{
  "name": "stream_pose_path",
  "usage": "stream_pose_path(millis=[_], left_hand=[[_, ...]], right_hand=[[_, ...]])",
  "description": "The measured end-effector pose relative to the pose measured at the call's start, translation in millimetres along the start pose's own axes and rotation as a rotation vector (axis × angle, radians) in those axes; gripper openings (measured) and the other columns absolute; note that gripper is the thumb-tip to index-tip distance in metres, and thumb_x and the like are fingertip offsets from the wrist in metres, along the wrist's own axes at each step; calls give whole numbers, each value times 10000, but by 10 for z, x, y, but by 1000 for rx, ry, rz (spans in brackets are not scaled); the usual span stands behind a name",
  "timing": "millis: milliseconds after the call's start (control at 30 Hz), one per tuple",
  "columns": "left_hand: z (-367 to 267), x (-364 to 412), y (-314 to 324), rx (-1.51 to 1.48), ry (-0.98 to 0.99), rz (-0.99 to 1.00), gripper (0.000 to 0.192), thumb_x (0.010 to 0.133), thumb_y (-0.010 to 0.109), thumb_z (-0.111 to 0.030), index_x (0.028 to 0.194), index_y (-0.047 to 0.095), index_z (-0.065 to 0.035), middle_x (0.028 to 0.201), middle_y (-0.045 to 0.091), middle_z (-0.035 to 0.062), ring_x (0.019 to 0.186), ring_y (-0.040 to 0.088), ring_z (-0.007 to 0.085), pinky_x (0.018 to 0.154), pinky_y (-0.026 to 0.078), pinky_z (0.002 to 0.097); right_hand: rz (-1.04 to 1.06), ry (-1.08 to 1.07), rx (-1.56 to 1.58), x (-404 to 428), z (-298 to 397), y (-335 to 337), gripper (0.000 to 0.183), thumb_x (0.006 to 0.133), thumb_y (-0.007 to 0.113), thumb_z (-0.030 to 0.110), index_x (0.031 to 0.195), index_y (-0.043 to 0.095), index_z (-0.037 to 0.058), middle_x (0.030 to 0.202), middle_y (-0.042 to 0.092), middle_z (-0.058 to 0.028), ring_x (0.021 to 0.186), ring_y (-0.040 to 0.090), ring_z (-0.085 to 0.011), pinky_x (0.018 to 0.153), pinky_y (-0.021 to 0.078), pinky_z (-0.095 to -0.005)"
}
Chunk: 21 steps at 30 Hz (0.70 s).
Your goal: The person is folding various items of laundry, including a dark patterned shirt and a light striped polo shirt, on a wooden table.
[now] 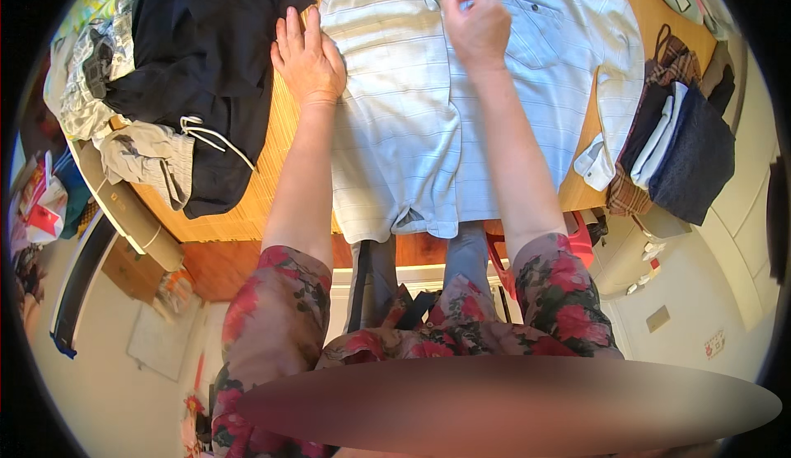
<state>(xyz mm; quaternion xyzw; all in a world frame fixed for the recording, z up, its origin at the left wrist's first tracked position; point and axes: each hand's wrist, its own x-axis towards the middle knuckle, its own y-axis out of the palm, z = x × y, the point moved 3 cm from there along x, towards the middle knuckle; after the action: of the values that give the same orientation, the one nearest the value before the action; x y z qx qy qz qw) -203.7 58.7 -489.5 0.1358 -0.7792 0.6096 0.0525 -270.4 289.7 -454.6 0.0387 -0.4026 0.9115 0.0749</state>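
Observation:
A light, thin-striped long-sleeved shirt [395, 106] lies spread before me on a wooden table with a slatted surface [272, 198]. My left hand [309, 59] rests flat with spread fingers at the shirt's left edge, partly over the table, holding nothing. Near the collar, my right hand [476, 22] is raised over the front with its fingers curled; whether cloth is pinched between them cannot be told. A chest pocket [531, 32] with a dark button lies to its right. The right sleeve hangs down to its cuff [595, 164] near the table's front edge.
Black trousers with a white drawstring [210, 87] lie left, beside beige elasticated clothing [148, 158] and patterned fabric [83, 87]. At the right edge, folded garments [692, 149] lie on a plaid cloth [627, 192]. A red plastic chair or stool [581, 238] stands below the table.

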Motion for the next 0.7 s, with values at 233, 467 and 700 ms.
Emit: stream_pose_path(millis=[233, 467, 700], left_hand=[[18, -6, 27, -41, -37, -13, 456, 898, 500, -238, 1342, 530, -142, 1453, 446, 111, 1335, 394, 329, 1072, 288, 490], [34, 26, 41, -132, 2, -48, 657, 818, 628, -428, 1350, 509, -61, 1426, 471, 160, 1321, 411, 385, 1051, 326, 493], [90, -1, -23, 6, 1, -8, 651, 826, 630, -446, 1351, 511, -79, 1436, 458, 157, 1311, 418, 384, 1026, 359, 513]], right_hand=[[227, -117, 0, 727, 444, 456, 187, 863, 619, 231, 892, 666, 52, 820, 666, -181, 774, 650, -368, 680, 514, -446], [-49, -187, -89, 1120, 291, 972, 146, 878, 576, 215, 806, 614, 94, 778, 624, -145, 742, 643, -359, 670, 517, -473], [-115, -85, 131, 796, 316, 465, 193, 855, 652, 263, 934, 631, 88, 893, 644, -136, 778, 650, -330, 689, 521, -446]])
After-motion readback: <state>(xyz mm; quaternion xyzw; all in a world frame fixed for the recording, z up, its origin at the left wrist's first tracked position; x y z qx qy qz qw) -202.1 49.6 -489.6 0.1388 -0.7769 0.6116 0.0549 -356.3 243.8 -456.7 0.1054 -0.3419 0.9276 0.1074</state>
